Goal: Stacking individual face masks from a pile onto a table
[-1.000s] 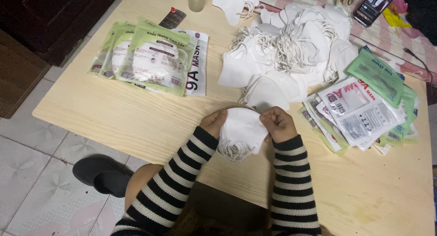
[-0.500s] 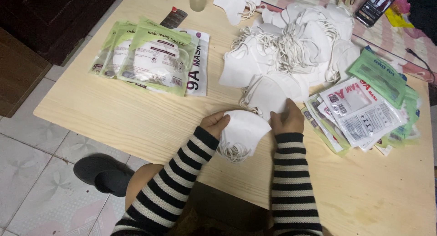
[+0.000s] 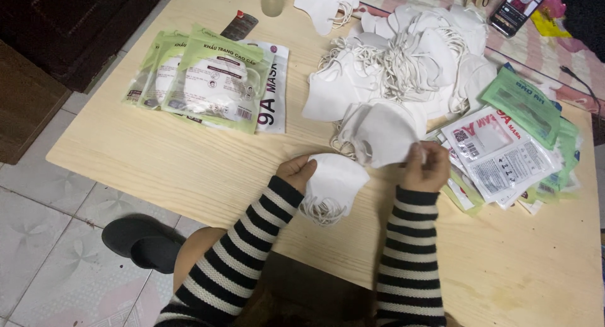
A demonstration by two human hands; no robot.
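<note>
right hand [image 3: 427, 166] lifted, pinching second mask [image 3: 386, 133] | left hand [image 3: 297, 171] pinches folded mask [image 3: 333, 182], long axis upper-right to lower-left

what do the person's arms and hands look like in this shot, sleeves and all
Both arms wear long knitted sleeves in black and white horizontal stripes, ending in snug cuffs at the wrists. The left hand and the right hand are bare: no gloves, and no rings or watch can be made out.
</note>
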